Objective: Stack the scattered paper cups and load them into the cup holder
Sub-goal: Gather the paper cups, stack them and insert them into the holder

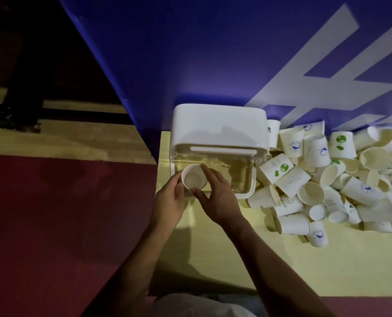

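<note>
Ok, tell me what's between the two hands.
One paper cup, mouth up, sits between the left hand and the right hand, both holding its rim, at the front left corner of the cup holder. The head view shows it.

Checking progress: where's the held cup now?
Head view, centre: the cup is at the front-left corner of the cup holder, between left hand and right hand.

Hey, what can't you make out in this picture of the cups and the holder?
Head view only.
Paper cup: one or a nested stack, hidden from above.
Cup pile: cut off by the right edge.
Cup holder: white lid hides its back.
Cup prints: too small, blurred.
</note>
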A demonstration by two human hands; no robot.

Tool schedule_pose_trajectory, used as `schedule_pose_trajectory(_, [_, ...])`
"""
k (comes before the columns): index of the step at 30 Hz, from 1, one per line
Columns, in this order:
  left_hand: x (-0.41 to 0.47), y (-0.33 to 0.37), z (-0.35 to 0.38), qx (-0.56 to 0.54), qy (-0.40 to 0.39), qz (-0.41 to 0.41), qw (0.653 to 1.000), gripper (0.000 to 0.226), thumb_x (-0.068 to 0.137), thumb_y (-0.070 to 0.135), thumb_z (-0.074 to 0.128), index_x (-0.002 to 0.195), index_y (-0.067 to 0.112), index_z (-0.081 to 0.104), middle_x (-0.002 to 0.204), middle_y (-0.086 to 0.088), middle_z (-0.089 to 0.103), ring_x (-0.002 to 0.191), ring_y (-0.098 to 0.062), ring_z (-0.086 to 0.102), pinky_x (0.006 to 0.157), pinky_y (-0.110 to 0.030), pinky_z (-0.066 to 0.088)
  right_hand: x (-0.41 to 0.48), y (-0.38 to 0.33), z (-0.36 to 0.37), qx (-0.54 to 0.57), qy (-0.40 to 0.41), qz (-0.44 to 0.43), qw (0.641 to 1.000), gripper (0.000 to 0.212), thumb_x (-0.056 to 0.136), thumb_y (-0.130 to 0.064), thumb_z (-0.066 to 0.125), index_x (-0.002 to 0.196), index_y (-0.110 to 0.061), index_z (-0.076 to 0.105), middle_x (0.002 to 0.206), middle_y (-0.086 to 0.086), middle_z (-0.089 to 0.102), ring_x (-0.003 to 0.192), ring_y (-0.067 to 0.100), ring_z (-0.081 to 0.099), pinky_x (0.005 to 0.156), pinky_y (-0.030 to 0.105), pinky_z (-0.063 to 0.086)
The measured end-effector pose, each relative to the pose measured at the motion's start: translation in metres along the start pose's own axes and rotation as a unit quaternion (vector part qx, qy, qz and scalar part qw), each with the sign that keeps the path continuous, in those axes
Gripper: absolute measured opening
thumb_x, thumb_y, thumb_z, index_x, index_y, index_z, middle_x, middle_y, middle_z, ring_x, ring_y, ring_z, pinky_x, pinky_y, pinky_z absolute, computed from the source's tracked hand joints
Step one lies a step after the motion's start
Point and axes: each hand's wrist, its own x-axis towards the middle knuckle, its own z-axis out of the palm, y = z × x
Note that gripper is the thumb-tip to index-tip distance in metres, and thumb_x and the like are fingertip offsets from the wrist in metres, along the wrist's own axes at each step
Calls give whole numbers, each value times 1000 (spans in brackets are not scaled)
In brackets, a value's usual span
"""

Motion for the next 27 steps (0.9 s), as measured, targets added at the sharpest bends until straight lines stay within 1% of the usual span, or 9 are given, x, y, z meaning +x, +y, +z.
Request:
schedule_pose_trajectory(4, [2, -6, 3, 36, -3, 3, 999, 41, 106, 23, 51, 146, 27, 53, 124, 9, 70, 109, -6, 66, 83, -5, 44, 2, 1, 0, 3, -38, 27, 999, 72, 98, -46, 62, 159, -33, 27, 153, -1, 48, 134, 24, 50, 99, 47, 52])
schedule_pose_trajectory(9, [6, -6, 5, 47, -3, -5, 999, 39, 104, 26, 54, 143, 29, 55, 116, 10, 73, 102, -6, 69, 85, -22, 55, 6, 1, -4, -5, -50, 27, 998, 71, 98, -45, 62, 159, -34, 27, 153, -1, 48, 134, 24, 50, 99, 47, 52])
schedule_pose_trajectory(13, [4, -1, 3, 51, 0, -12, 999, 40, 104, 27, 54, 144, 29, 53, 121, 7, 72, 108, -10, 68, 88, -26, 56, 6, 0, -7, -20, -64, 23, 997, 74, 98, -50, 59, 160, -36, 21, 155, 0, 46, 136, 25, 49, 99, 48, 52])
schedule_pose_trajectory(15, [0, 5, 1, 55, 16, -6, 998, 41, 103, 28, 56, 143, 27, 53, 126, 6, 69, 111, -12, 66, 86, -25, 54, 0, 0, -10, -27, -47, 13, 998, 75, 98, -55, 56, 161, -35, 19, 155, 0, 46, 136, 24, 49, 100, 46, 52])
schedule_pose_trajectory(18, [-10, 16, -1, 58, 62, 32, 996, 39, 101, 27, 60, 139, 21, 57, 128, 5, 68, 110, -8, 62, 83, -15, 45, -17, 6, -19, -18, 13, 23, 999, 66, 100, -51, 55, 158, -27, 34, 146, 1, 55, 128, 20, 55, 97, 40, 54])
schedule_pose_trajectory(21, [-19, 32, 4, 57, 69, 81, 993, 35, 99, 22, 63, 133, 18, 61, 127, 4, 67, 107, -4, 59, 83, -1, 38, -39, 24, -33, 3, 69, 60, 996, 49, 99, -39, 60, 145, -25, 51, 128, -4, 66, 107, 15, 66, 85, 41, 59])
schedule_pose_trajectory(22, [-21, 38, 8, 52, 61, 92, 993, 34, 98, 21, 63, 132, 18, 61, 128, 4, 66, 110, -5, 59, 86, -1, 38, -45, 30, -38, 10, 79, 80, 994, 45, 98, -35, 61, 141, -27, 54, 122, -6, 67, 101, 12, 66, 83, 40, 59])
schedule_pose_trajectory(24, [-22, 51, 22, 46, 33, 106, 993, 32, 98, 22, 62, 130, 21, 61, 129, 7, 65, 116, -7, 59, 92, -9, 41, -57, 45, -53, 17, 98, 120, 988, 38, 97, -30, 62, 136, -29, 59, 111, -10, 68, 93, 8, 65, 81, 39, 59])
schedule_pose_trajectory(27, [-23, 71, 52, 41, -39, 106, 993, 34, 98, 25, 62, 132, 26, 59, 128, 10, 64, 117, -10, 59, 93, -22, 44, -78, 67, -77, 37, 138, 141, 980, 30, 97, -22, 63, 126, -24, 67, 100, -10, 70, 84, 7, 65, 76, 38, 59])
